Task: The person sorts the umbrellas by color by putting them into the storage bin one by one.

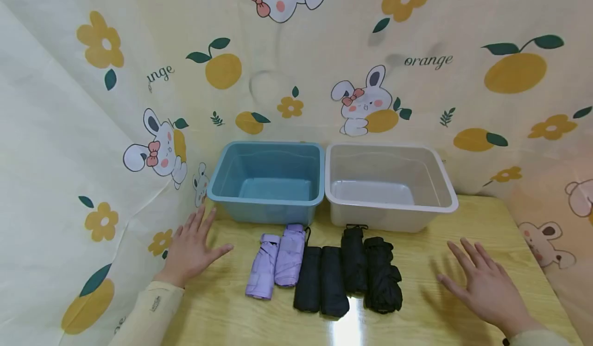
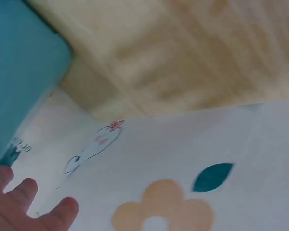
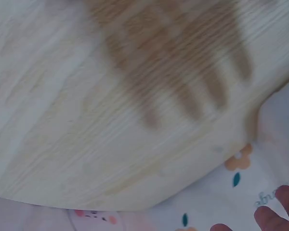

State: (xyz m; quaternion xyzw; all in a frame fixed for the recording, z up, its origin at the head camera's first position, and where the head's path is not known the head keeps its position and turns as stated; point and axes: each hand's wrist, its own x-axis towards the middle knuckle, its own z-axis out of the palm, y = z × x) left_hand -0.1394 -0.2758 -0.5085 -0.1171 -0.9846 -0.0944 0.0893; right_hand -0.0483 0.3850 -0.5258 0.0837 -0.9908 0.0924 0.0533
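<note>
Several folded umbrellas lie side by side on the table between my hands. At the left of the row are two lilac umbrellas; the rest are black umbrellas, the rightmost one looser and ruffled. My left hand is held with fingers spread, left of the lilac ones and near the blue bin's front corner. To the right of the row, my right hand hovers over the table, fingers spread, its shadow falling on the wood. Neither hand holds anything.
A blue bin and a beige bin stand next to each other behind the umbrellas. Both look empty inside. Patterned cloth with rabbits and oranges hangs behind and beside the wooden table.
</note>
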